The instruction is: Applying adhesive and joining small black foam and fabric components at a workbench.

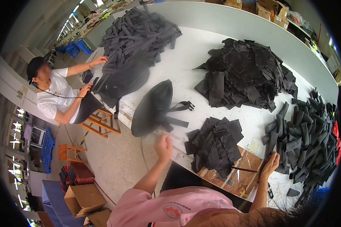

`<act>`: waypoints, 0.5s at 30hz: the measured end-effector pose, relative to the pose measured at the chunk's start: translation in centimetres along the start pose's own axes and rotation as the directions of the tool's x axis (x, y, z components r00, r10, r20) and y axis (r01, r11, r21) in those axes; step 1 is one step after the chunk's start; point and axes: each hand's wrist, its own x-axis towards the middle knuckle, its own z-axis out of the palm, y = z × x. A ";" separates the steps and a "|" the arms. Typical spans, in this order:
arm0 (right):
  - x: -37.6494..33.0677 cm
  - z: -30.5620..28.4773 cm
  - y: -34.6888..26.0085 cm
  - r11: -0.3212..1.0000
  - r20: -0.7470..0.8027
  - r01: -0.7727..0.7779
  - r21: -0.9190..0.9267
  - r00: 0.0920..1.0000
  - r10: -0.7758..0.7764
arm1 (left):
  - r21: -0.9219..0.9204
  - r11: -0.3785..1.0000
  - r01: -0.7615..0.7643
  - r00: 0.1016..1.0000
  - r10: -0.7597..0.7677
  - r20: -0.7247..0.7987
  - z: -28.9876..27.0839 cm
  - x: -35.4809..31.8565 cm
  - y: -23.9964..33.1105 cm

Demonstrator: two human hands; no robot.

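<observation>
My left hand [163, 148] is closed in a loose fist at the table's front edge. Just above it lies a black fabric piece [152, 109], curved and pouch-like, with a strap and buckle [183, 106]; part of it hangs past the edge. Whatever the fist may hold is hidden. Out to the right, my right hand [270, 165] has its fingers curled round the edge of a dark fabric piece, beside a heap of black fabric strips [303, 132]. Between my hands a small stack of black rectangular fabric pieces [218, 142] partly covers a brown taped board [240, 178].
A thin dark strip [244, 169] crosses the board, with a small black-handled tool [270, 191] nearby. Farther back stand a large pile of black panels [246, 73] and a heap of grey strips [140, 34]. A co-worker [60, 89] handles fabric at left, near a wooden stool [102, 123].
</observation>
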 end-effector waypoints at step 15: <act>0.1 -0.2 0.3 1.000 0.020 -0.014 -0.026 1.000 0.014 | -0.020 1.000 -0.010 1.000 0.009 -0.014 0.1 -0.1 -0.3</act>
